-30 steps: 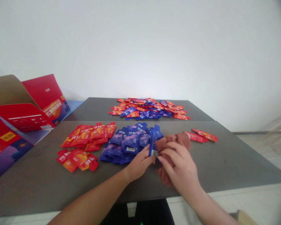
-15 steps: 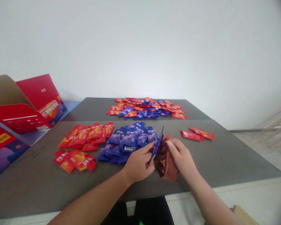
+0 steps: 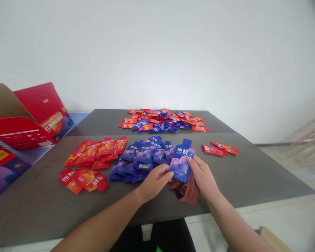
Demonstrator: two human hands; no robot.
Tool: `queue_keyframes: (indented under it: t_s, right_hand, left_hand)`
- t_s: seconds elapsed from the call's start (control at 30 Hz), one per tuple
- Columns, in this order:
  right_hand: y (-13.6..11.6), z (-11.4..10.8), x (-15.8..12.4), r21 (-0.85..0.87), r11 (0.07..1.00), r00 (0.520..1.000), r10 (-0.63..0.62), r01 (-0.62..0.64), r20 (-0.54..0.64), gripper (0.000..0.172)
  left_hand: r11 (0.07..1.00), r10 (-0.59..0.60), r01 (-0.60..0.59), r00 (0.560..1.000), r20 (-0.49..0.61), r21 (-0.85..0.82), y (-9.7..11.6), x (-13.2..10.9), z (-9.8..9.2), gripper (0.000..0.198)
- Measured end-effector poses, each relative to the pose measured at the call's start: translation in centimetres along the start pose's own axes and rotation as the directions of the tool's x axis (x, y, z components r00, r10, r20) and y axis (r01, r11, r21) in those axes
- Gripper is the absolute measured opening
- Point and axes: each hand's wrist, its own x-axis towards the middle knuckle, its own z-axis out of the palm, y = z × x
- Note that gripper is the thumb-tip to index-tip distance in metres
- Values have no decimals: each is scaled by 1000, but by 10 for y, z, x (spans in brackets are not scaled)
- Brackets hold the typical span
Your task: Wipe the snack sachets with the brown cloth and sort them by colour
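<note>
A blue pouch (image 3: 182, 161) with purple fruit print is held up in front of me, its printed face toward the camera. My left hand (image 3: 155, 182) pinches its lower left corner. With the thumb on its right edge, my right hand (image 3: 203, 177) grips the same pouch and also has a brown cloth (image 3: 189, 190) bunched beneath and behind it. Just left of the held pouch lies a heap of blue pouches (image 3: 144, 157). Further left are red pouches (image 3: 90, 152) in a pile, with several more red pouches (image 3: 85, 178) nearer to me.
Red and blue pouches (image 3: 162, 120) lie mixed at the table's far end. Two red sachets (image 3: 220, 148) rest on the right of the grey table (image 3: 252, 175). Open red cartons (image 3: 21, 133) stand at the left. A white wall is behind.
The blue pouch has turned from edge-on to face-on. My right hand now grips its right edge along with the cloth, which sits behind and below the pouch.
</note>
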Motion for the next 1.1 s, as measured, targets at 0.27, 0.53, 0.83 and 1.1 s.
queue_keyframes:
  t_s: [0.27, 0.53, 0.83, 1.1]
  right_hand:
    - [-24, -29, 0, -419, 875, 816, -418, 244, -399, 32]
    - [-12, 21, -24, -559, 584, 791, -558, 589, 250, 24]
    - [43, -34, 40, -660, 744, 963, -240, 100, -124, 43]
    - [48, -25, 35, -634, 755, 958, -277, 167, -78, 46]
  left_hand:
    - [969, -114, 122, 992, 47, -213, 3, -1, 2, 19]
    - [979, -44, 57, 997, 69, -197, 5, -4, 3, 24]
    - [834, -209, 167, 978, -22, -525, 4, 2, 0, 23]
    - [681, -524, 500, 843, 120, -534, 0, 5, 1, 27]
